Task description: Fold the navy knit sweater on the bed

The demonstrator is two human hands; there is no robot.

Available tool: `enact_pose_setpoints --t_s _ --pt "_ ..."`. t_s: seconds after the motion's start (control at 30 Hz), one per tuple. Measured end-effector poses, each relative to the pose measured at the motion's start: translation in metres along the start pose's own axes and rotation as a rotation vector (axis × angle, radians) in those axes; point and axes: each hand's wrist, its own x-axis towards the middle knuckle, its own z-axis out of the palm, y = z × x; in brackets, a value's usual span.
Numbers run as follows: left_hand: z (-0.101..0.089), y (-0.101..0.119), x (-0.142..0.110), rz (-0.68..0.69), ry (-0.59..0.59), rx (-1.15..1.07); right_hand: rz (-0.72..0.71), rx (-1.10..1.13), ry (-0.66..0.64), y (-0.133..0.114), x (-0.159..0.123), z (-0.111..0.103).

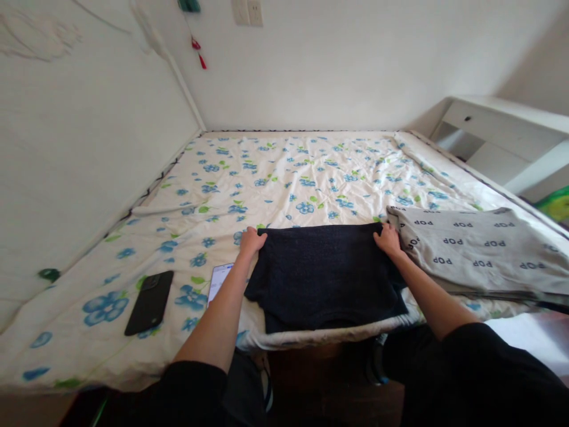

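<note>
A dark navy T-shirt [326, 276] lies folded across the front edge of the bed, its short sleeves showing at both sides. Its far left corner is pinched in my left hand [252, 240]. At the far right corner my right hand [388, 239] is closed on the same shirt, the thumb pointing inward. Just right of that hand lies a grey cloth printed with "POP" [471, 249], folded flat. A phone with a lit screen [217, 283] is partly hidden behind my left forearm.
A floral sheet [284, 178] covers the bed, with wrinkles toward the back. A black phone [150, 302] rests face down at the left. Walls border the bed's left and far sides. A white cabinet [498, 136] stands at the right.
</note>
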Motion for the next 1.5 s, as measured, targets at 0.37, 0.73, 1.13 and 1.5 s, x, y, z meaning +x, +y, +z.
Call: enact_pose_setpoints --t_s 0.37,0.73,1.13,1.5 --pt "0.035 0.029 -0.052 0.436 -0.224 0.66 -0.693 -0.07 -0.228 -0.19 -0.104 0.126" --pt "0.044 0.028 -0.059 0.348 -0.215 0.639 -0.742 -0.051 -0.322 -0.222 -0.113 0.171" --pt "0.049 0.026 -0.047 0.347 -0.181 0.598 -0.618 -0.202 -0.328 -0.109 -0.067 0.088" --pt "0.056 0.023 -0.044 0.322 -0.162 0.616 -0.312 -0.263 -0.297 0.021 -0.009 0.029"
